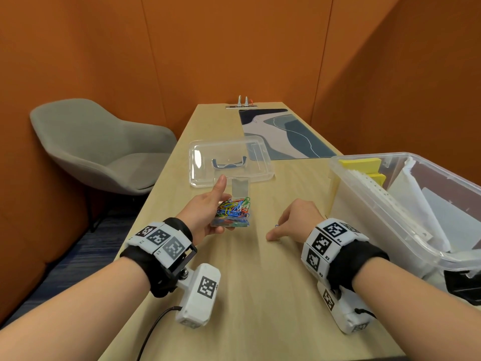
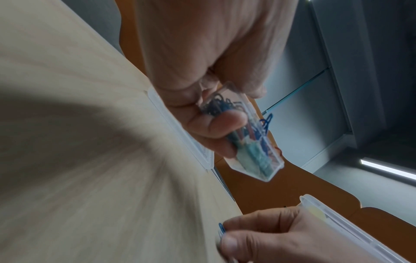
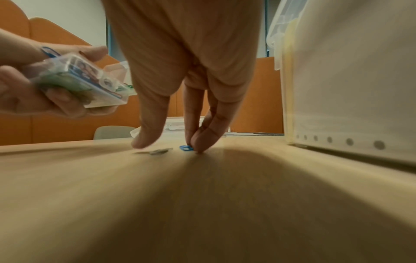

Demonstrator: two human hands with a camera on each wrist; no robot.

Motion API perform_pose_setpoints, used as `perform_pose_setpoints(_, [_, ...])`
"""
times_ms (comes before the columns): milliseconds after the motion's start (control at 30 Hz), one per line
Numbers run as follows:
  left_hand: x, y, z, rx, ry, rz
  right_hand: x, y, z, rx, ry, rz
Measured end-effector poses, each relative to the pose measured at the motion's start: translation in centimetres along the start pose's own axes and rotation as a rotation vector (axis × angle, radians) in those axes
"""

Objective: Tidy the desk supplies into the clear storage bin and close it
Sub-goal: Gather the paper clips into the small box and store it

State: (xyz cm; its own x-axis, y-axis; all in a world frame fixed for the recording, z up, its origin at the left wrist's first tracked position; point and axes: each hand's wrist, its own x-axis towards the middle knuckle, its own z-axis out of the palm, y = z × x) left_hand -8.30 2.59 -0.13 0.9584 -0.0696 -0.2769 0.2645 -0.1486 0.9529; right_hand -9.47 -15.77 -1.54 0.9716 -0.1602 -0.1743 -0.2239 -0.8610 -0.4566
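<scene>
the right hand [image 1: 294, 220] has its fingertips [image 3: 198, 140] down on the desk [image 1: 260, 282], touching a blue paper clip [image 3: 185, 148]; whether they pinch it, i cannot tell. a grey clip [image 3: 158, 151] lies just beside, under the thumb. the left hand [image 1: 200, 212] curls round a small clear box of coloured paper clips [image 1: 233, 213], its flap lid open, thumb up. beyond lies the bin's clear lid [image 1: 229, 160]. the clear storage bin [image 1: 377, 204], open and holding papers and yellow sticky notes [image 1: 360, 162], stands just right of the right hand.
</scene>
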Motion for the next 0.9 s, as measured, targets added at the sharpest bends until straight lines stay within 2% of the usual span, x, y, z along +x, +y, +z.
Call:
perform_pose_setpoints(167, [0.1,0.0,0.1,0.005,-0.006,0.002,-0.3,-0.3,-0.2,-0.078,-0.019,-0.053])
perform_pose_setpoints(333, [0.0,-0.1,0.3,0.015,-0.013,0.003,0.1,-0.1,0.4,-0.021,-0.028,-0.038])
perform_pose_setpoints(533, [-0.1,-0.1,0.6,0.009,-0.014,0.002,-0.1,-0.5,0.7,-0.126,-0.109,-0.041])
perform_pose_setpoints(600, [-0.2,-0.2,0.7,0.001,-0.018,-0.002,-0.2,-0.5,0.6,-0.132,-0.089,-0.076])
perform_pose_setpoints(667, [-0.3,-0.3,0.8,0.0,-0.018,-0.002,-0.3,-0.4,0.2,-0.022,0.024,-0.127])
perform_pose_setpoints(767, [-0.5,-0.3,1.0,0.011,-0.017,-0.004,-0.9,-1.1,-0.8,0.343,0.249,-0.232])
perform_pose_setpoints(833, [-0.5,-0.2,1.2,0.011,-0.022,-0.006,-1.5,-2.2,-1.4,0.596,0.254,-0.325])
perform_pose_setpoints(900, [-0.5,0.0,1.5,0.006,-0.036,-0.001,-1.9,-3.4,-1.5,0.672,0.203,-0.424])
